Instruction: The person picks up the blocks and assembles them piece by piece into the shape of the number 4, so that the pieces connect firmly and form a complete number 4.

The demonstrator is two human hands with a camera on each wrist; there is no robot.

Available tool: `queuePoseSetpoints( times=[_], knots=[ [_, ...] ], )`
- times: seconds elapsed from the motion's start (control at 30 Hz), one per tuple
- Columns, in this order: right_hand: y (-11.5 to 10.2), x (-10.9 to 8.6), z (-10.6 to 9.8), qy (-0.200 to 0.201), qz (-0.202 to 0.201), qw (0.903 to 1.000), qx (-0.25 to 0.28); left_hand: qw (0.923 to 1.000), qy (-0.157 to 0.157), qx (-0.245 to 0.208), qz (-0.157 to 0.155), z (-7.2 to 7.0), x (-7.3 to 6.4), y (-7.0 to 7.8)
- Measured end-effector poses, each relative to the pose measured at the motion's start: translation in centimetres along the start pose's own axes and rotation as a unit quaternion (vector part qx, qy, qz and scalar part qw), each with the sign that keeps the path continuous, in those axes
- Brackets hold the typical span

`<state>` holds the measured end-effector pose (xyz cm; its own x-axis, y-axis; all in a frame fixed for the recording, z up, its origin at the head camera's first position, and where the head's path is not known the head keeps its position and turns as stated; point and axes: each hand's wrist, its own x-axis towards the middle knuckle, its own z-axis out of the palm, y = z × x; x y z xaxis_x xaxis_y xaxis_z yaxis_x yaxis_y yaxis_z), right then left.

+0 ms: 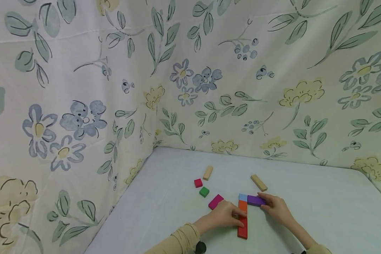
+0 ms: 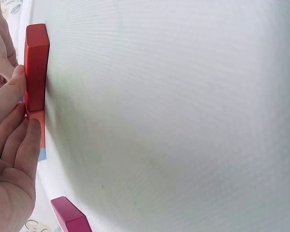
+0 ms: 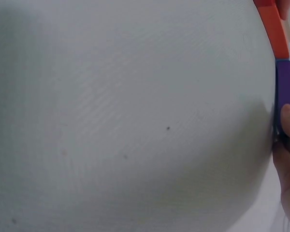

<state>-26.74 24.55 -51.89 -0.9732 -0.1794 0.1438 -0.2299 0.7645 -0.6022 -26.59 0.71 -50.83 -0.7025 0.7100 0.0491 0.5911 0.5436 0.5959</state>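
Observation:
In the head view a red block (image 1: pixel 242 231), an orange block (image 1: pixel 242 205) and a light blue block (image 1: pixel 242 197) lie end to end in a row. My left hand (image 1: pixel 223 216) holds this row near the joint of red and orange, thumb at the red block and fingertips over the orange one. A purple block (image 1: pixel 254 200) runs rightward from the light blue end, touching or nearly touching it. My right hand (image 1: pixel 277 208) pinches the purple block's outer end between thumb and fingers; the right wrist view shows the purple block (image 3: pixel 284 84) up close.
Left of the row lie a magenta block (image 1: pixel 216 201), a green block (image 1: pixel 204 192) and a small crimson block (image 1: pixel 198 182). Two plain wooden blocks lie farther back, one at left (image 1: pixel 207 173) and one at right (image 1: pixel 259 182). A floral curtain (image 1: pixel 190 123) borders the white table (image 1: pixel 165 197).

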Motion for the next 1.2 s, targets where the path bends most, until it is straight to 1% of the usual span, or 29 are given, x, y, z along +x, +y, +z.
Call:
queuePoseSetpoints(
  times=[0.27,0.67,1.0,1.13,1.2],
  knots=[
    [-0.08,-0.03,0.19,0.004,0.000,1.0000,-0.008,1.0000,-0.001,-0.001,-0.001,-0.01,0.06,0.04],
    [-0.04,0.05,0.40,-0.007,0.005,0.9999,-0.009,0.9996,-0.005,-0.026,-0.011,-0.13,-0.10,0.19],
    [-0.24,0.19,0.33,-0.015,0.001,0.9999,-0.006,0.9995,-0.004,-0.029,-0.014,-0.26,-0.21,0.35],
    [-0.26,0.06,0.34,-0.011,0.000,0.9999,-0.001,0.9994,-0.007,-0.028,-0.017,-0.30,-0.27,0.42],
    [-0.22,0.02,0.31,0.001,-0.004,1.0000,0.000,0.9995,-0.006,-0.025,-0.017,-0.29,-0.27,0.43]
  ],
)
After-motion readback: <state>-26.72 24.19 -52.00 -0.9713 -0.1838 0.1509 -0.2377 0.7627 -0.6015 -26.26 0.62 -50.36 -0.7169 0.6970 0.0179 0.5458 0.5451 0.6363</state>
